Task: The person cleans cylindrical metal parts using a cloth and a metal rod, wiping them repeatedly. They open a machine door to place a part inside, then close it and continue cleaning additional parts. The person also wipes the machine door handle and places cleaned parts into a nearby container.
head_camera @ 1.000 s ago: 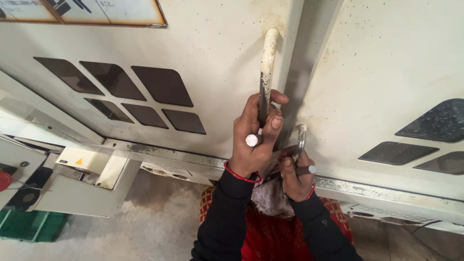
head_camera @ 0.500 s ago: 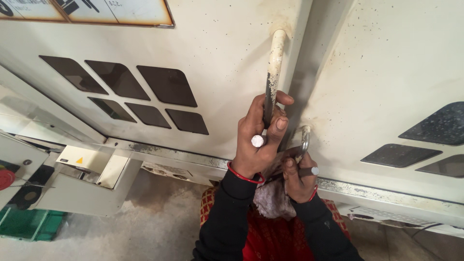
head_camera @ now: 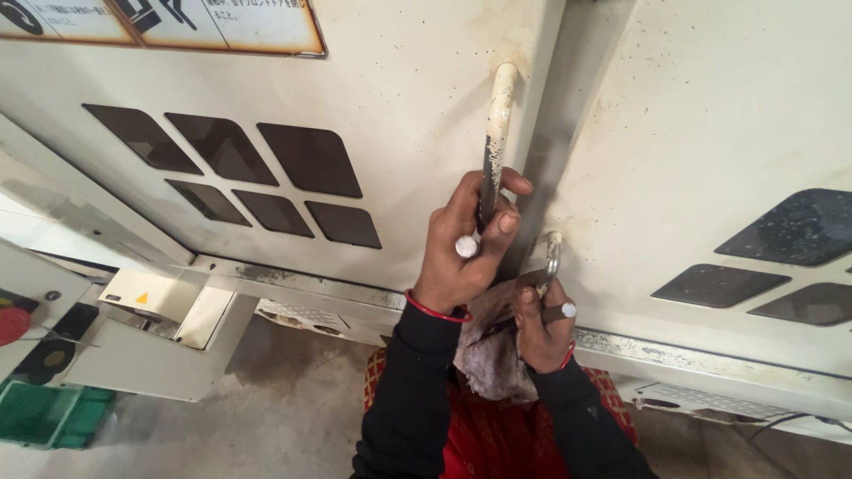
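— 2 hands are up against the cream machine panel (head_camera: 390, 106). What does each one have?

— The left hand (head_camera: 461, 253) is wrapped around the lower, darker end of a vertical bar handle (head_camera: 497, 115) on the left door. Its fingers (head_camera: 508, 220) are curled shut around the bar, thumb across the front. A red bangle (head_camera: 435, 308) sits at that wrist, above a dark sleeve (head_camera: 408, 390).

— And the right hand?

— The right hand (head_camera: 541, 324) is lower and just right of the left, its fingers closed on a dirty whitish rag (head_camera: 493, 355) that hangs down below both hands. It also seems to grip a thin dark tool (head_camera: 497, 326) lying across the palm, though what kind of tool cannot be told. Just above it a small metal handle (head_camera: 552, 257) sticks out at the edge of the right door panel (head_camera: 710, 133).

— Where is the bar handle in relation to the gap?

— It stands just left of the dark vertical gap (head_camera: 541, 160) between the 2 doors. Its paint is worn off lower down, near the grip.

— What else is around?

— Dark vent openings (head_camera: 266, 177) on the left door and more (head_camera: 781, 248) on the right. A label plate (head_camera: 177, 22) sits at the top left. Lower left, a small box with a yellow warning sticker (head_camera: 142, 299), a red round button (head_camera: 11, 324) and a green crate (head_camera: 44, 415) on the concrete floor (head_camera: 266, 417). Red patterned cloth (head_camera: 497, 435) shows below the arms.
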